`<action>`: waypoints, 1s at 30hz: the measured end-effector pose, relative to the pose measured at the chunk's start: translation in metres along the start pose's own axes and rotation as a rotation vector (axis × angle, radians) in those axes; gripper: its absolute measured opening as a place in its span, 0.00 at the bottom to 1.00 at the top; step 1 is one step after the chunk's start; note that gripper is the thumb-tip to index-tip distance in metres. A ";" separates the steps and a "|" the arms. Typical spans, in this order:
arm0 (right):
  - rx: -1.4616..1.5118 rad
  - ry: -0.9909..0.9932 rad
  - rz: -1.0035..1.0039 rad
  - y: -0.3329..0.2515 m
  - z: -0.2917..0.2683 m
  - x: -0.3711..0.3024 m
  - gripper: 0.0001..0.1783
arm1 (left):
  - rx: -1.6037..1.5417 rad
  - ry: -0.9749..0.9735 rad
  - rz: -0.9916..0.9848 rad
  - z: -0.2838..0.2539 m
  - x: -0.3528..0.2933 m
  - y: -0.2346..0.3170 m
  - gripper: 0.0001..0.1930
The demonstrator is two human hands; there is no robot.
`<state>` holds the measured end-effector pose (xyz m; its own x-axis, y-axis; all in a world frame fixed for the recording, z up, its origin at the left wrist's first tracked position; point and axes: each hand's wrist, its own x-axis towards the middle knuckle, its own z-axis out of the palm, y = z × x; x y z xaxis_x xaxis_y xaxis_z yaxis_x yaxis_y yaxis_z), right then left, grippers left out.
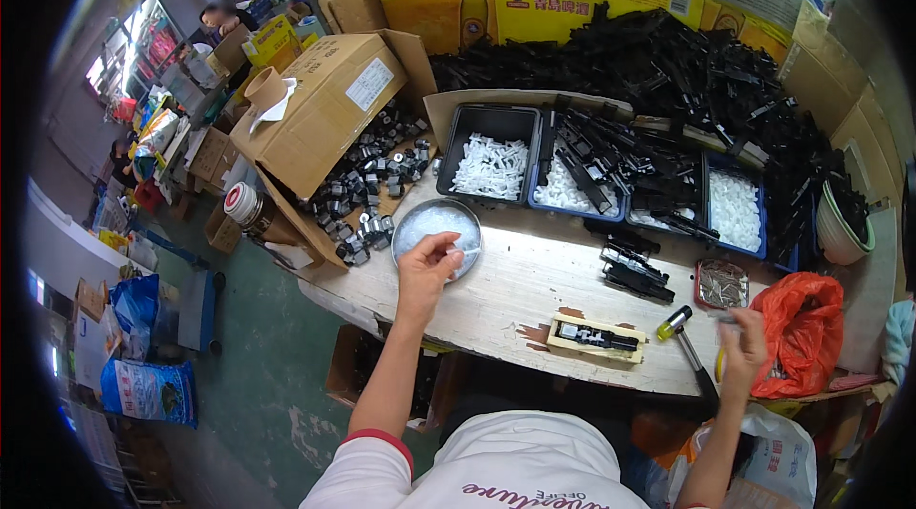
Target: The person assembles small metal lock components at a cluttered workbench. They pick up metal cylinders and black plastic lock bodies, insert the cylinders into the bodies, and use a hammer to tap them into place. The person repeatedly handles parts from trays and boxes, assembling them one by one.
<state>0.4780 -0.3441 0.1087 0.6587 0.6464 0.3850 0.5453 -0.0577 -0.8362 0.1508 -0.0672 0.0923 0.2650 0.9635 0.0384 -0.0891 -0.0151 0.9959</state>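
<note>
My left hand (427, 272) is over a round metal dish (401, 223) of small pale pieces, thumb and fingers pinched on a small white plastic part (469, 252). On the right, my right hand (743, 349) is raised between a hammer and a red plastic bag. It is slightly blurred, and its fingers look closed; a tiny greyish thing at the fingertips is too smeared to name. Between the hands, a cream block-shaped holder (622, 353) lies on the table with a black and silver assembly (596, 335) set in it.
The hammer (689, 347) with a yellow-ended head lies beside a small tray of metal pins (722, 284) and the red bag (801, 328). Bins of white parts (491, 166) line the back before piled black assemblies (658, 61). Left stands a carton (329, 108) spilling metal pieces.
</note>
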 end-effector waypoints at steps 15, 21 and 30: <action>0.169 -0.364 -0.267 -0.055 0.108 -0.003 0.11 | -0.244 -0.441 -0.135 0.088 -0.061 -0.001 0.06; 0.121 -0.395 -0.332 -0.052 0.103 -0.001 0.12 | -0.074 -0.492 0.015 0.092 -0.062 0.003 0.07; 0.021 -0.426 -0.350 -0.043 0.081 -0.006 0.13 | 0.290 -0.621 0.515 0.112 -0.068 0.000 0.12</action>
<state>0.4085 -0.2833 0.1107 0.1692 0.8753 0.4530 0.6810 0.2284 -0.6957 0.2404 -0.1624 0.0991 0.7445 0.4978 0.4449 -0.1161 -0.5596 0.8206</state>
